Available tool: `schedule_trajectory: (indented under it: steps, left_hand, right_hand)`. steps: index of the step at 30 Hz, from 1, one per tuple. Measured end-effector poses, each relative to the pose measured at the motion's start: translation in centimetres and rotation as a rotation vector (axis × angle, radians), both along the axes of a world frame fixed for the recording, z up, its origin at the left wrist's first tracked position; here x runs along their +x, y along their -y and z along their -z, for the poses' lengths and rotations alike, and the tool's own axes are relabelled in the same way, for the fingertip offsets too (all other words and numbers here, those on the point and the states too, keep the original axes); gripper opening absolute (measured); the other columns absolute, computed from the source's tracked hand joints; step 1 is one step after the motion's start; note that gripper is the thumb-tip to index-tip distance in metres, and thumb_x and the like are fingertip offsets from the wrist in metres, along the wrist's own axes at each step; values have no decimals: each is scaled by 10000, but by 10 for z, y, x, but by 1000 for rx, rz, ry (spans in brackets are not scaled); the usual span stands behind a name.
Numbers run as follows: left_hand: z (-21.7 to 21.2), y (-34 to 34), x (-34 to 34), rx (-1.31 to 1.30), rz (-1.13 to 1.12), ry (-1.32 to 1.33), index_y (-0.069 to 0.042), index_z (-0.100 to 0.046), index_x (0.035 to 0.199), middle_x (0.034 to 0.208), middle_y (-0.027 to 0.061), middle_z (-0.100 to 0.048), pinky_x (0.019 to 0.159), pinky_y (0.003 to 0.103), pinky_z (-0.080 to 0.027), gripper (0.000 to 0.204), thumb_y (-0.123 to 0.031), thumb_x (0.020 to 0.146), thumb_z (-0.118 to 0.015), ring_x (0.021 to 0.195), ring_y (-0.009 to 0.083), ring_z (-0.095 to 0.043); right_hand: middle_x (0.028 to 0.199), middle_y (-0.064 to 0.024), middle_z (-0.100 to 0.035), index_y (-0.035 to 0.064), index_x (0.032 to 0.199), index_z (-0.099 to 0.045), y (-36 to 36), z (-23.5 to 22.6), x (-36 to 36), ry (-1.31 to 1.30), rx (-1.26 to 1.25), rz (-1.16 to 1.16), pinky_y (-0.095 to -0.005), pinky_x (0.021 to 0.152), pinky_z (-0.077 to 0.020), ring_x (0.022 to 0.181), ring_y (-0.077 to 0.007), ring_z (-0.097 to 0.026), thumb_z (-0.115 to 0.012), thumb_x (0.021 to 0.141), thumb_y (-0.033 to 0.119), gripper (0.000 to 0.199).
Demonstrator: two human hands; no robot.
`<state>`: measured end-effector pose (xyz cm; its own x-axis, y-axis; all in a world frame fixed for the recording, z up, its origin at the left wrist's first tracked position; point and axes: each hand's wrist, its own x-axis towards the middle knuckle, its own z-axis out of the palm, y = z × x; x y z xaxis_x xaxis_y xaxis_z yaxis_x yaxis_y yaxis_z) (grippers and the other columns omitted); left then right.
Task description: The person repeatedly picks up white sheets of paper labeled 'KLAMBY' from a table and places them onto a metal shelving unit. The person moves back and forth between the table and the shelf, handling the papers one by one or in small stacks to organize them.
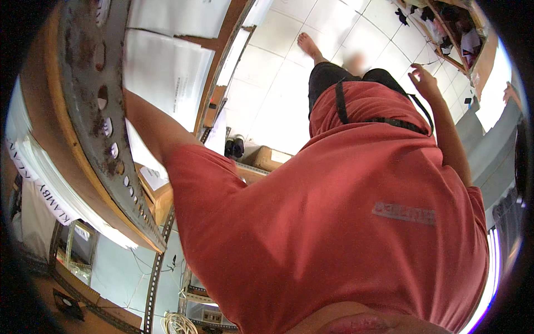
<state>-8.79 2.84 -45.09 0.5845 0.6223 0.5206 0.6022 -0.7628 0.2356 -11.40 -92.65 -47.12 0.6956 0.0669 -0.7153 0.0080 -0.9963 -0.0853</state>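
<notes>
Red shirt cloth (334,222) fills the space closest to the lens. On the left, a slotted steel beam (92,83) edges a shelf, its row of holes probably there for bolting the rack together. The left forearm (150,123) passes behind that beam, so the left hand is hidden and I cannot tell whether it grips anything; nearest to where it disappears are white packages (172,78) lying on the rack, seemingly laid flat for steady stacking. More white packets (47,178) sit in a pile beyond the beam, likely kept edge-outward for easy sorting. The right hand (425,82) hangs above the tiled floor (272,72), fingers loosely parted, holding nothing visible, perhaps for balance.
</notes>
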Motion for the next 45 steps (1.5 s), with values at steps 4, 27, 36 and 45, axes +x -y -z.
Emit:
schedule_trajectory:
  steps: [4, 27, 36, 45]
  left_hand:
    - [-27, 205, 21, -21, 382, 279, 36, -556, 1204, 1246, 215, -556, 988, 464, -421, 482, -279, 859, -672, 1159, 377, -520]
    - [129, 553, -83, -609, 575, -1870, -74, -622, 1231, 1300, 145, -591, 948, 432, -467, 448, -367, 898, -563, 1189, 292, -570]
    - [126, 791, -59, -151, 1155, -1866, -42, -685, 1033, 1039, 149, -694, 808, 454, -502, 361, -346, 898, -546, 964, 301, -661]
    - [125, 1187, -25, -370, 1933, -1234, -26, -695, 1023, 926, 200, -702, 787, 427, -520, 388, -377, 907, -578, 881, 360, -675]
  right_hand:
    - [1070, -91, -687, 134, 1231, -565, 32, 30, -25, -2, 78, 34, -414, 874, -500, 985, -272, -656, -628, 907, 355, 398]
    - [1010, -201, -695, 55, 1037, -690, 176, 67, -329, 175, 251, 1011, -434, 885, -516, 993, -370, -650, -632, 841, 427, 424]
    - [1096, -208, -677, 16, 1022, -718, 218, 122, -596, -152, -22, 1302, -417, 922, -502, 1042, -362, -639, -577, 841, 412, 457]
    - [969, -190, -710, 28, 945, -736, 160, 148, -645, 250, 59, 1935, -429, 840, -522, 928, -353, -671, -568, 835, 476, 491]
